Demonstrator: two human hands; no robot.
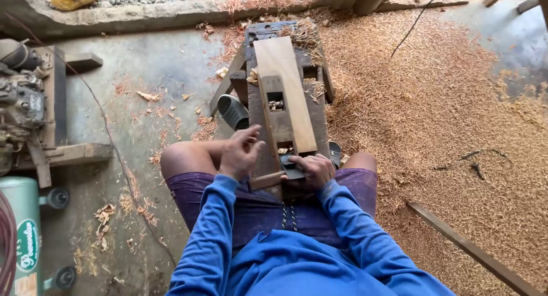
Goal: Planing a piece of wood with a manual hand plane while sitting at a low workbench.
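Sawdust and curled shavings point(434, 107) cover the concrete floor across the right of the frame, with a green compressor tank point(25, 239) at lower left. You sit astride a dark, narrow wooden bench point(257, 110) at centre frame, and a pale wooden plank point(284, 85) lies lengthwise along it. On the plank rests a long wooden hand plane point(277, 116). Your right hand point(313, 171) is wrapped around the plane's near end. Your left hand point(241, 152) hovers beside it, fingers loosely spread, holding nothing.
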